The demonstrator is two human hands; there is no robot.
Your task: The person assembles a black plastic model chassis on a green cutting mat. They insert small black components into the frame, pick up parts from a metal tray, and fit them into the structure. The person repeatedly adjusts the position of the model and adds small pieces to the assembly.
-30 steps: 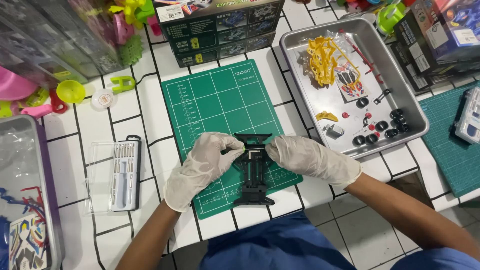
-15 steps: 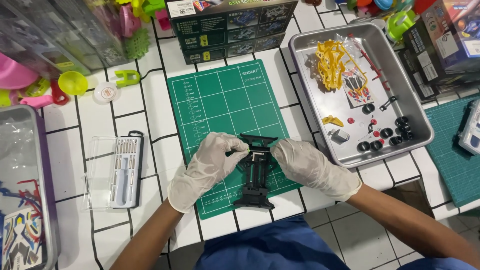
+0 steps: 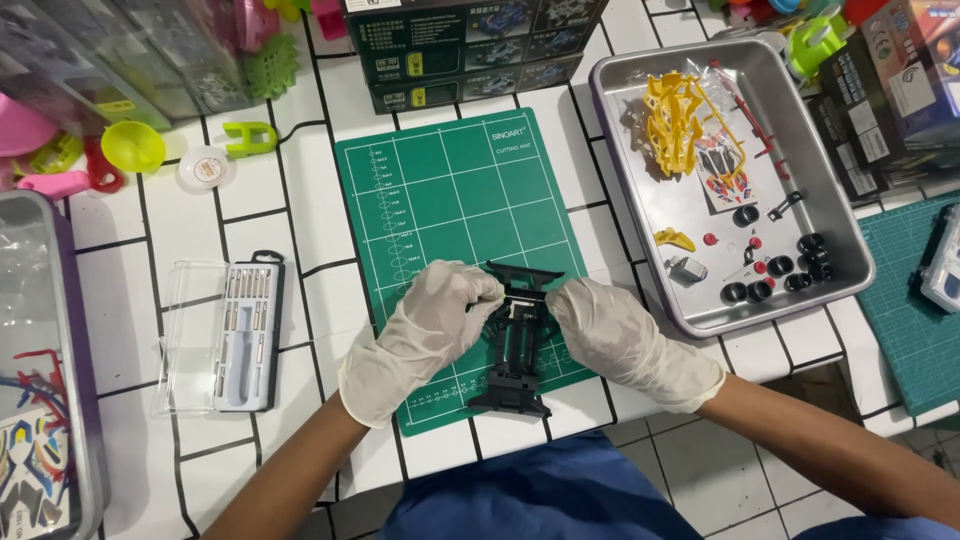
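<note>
A black model-car chassis (image 3: 517, 345) lies lengthwise on the green cutting mat (image 3: 450, 190), near its front edge. My left hand (image 3: 425, 335), in a white glove, grips the chassis's left side near its far end, fingers pinched on it. My right hand (image 3: 620, 340), also gloved, holds the right side at the same spot. What sits between the fingertips is hidden.
A metal tray (image 3: 640, 215) at the right holds a yellow parts frame (image 3: 680, 125), black tyres (image 3: 780, 272) and small parts. A screwdriver set (image 3: 245, 330) in a clear case lies left of the mat. A dark kit box (image 3: 470, 45) stands behind it. Another tray (image 3: 70, 300) is far left.
Both hands stay on the chassis with only small finger shifts. The view has drifted slightly; nothing else moved.
</note>
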